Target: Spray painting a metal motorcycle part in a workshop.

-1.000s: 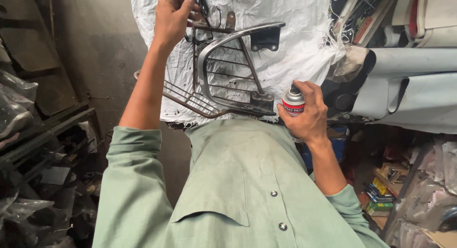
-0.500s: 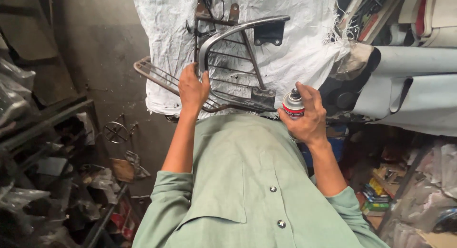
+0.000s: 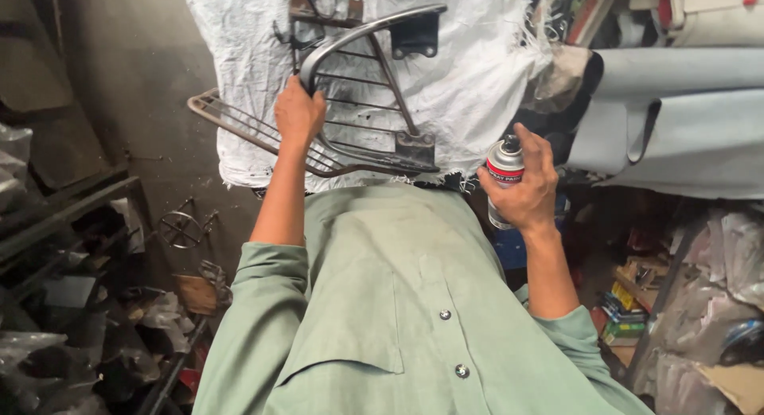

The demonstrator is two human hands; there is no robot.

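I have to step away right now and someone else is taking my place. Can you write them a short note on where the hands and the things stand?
Left hand: gripping the curved bar of the metal rack, which lies on the white cloth.
Right hand: holding the spray can upright, beside the rack and apart from it, a finger on the nozzle.
Done: the bars look dark in parts; whether that is paint cannot be told.
Left: no spray visible now; the outer wire frame at the left looks brownish and bare.
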